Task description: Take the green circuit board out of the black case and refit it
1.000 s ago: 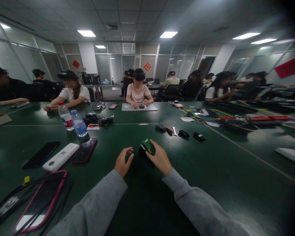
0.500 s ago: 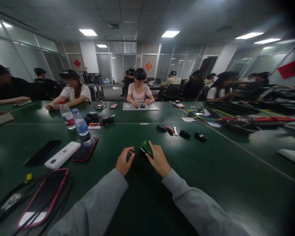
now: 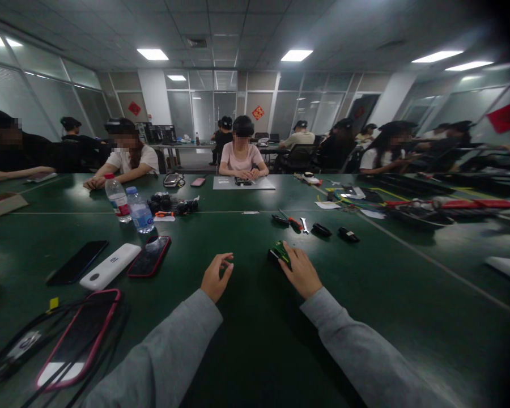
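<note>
My right hand (image 3: 301, 273) rests on a small green circuit board with a black base (image 3: 279, 253) on the green table (image 3: 255, 340), fingers closed over its near side. My left hand (image 3: 216, 276) hovers just left of it, fingers curled in a loose pinch; whether they hold anything is not clear. Both arms wear grey sleeves. Beyond the board lie a red-handled screwdriver (image 3: 292, 221), a small wrench (image 3: 305, 226) and two black parts (image 3: 321, 229).
To the left lie phones (image 3: 149, 256), a white power bank (image 3: 110, 266), and a pink-cased phone with cables (image 3: 79, 337). Two water bottles (image 3: 139, 211) stand further back. Several people sit around the far tables. Tools and cables crowd the right side (image 3: 408, 207).
My right hand has slid the green board to the right and slightly away. My left hand has stayed about where it was.
</note>
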`<state>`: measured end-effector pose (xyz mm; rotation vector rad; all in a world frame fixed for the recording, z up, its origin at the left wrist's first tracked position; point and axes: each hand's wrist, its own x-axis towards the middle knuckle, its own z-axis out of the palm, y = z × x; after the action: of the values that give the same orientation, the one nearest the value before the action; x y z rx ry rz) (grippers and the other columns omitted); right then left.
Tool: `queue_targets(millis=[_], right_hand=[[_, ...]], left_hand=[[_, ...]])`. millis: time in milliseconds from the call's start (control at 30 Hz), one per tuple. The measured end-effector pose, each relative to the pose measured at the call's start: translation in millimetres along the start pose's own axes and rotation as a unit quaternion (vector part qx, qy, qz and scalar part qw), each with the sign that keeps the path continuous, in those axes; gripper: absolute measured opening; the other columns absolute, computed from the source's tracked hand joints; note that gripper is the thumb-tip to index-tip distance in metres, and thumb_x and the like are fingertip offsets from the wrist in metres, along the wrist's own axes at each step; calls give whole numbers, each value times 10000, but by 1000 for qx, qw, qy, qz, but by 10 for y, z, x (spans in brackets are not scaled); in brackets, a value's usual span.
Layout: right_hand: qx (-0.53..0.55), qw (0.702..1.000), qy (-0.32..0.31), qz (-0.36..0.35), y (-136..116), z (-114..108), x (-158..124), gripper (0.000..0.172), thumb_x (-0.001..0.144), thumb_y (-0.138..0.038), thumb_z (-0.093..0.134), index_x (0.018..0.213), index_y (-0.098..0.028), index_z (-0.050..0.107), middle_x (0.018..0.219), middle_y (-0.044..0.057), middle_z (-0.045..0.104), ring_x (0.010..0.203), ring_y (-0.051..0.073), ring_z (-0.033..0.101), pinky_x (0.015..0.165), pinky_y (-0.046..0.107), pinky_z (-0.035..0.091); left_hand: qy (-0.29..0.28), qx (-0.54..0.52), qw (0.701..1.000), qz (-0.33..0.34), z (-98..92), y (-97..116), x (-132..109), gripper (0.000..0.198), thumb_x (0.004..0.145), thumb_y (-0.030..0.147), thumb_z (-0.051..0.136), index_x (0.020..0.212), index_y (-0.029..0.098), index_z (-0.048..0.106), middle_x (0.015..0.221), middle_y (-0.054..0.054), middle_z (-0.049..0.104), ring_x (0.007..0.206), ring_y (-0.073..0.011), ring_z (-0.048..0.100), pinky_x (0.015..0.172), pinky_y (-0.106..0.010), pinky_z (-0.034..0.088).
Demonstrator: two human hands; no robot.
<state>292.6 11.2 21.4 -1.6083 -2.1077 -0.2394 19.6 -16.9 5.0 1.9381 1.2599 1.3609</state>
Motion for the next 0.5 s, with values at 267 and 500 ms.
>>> queue_targets(millis=[267, 500], right_hand=[[-114, 987, 16, 115, 1609, -221, -236, 584, 855, -408, 427, 1319, -56, 376, 1021, 206, 504, 915, 259, 476, 799, 367, 389], [-216, 954, 37, 202, 3056, -406, -451, 669, 814, -496, 465, 1260, 3, 450, 901, 280, 522, 768, 263, 521, 618, 370, 319]], left_hand=[[-3, -1, 1000, 3, 7, 16, 6, 311, 851, 293, 447, 1148, 207, 485, 1079, -77, 572, 905, -164, 566, 794, -361, 466], [-6, 4, 1000, -1, 6, 33, 11, 308, 851, 290, 451, 1144, 201, 484, 1077, -80, 578, 904, -161, 567, 796, -357, 464]])
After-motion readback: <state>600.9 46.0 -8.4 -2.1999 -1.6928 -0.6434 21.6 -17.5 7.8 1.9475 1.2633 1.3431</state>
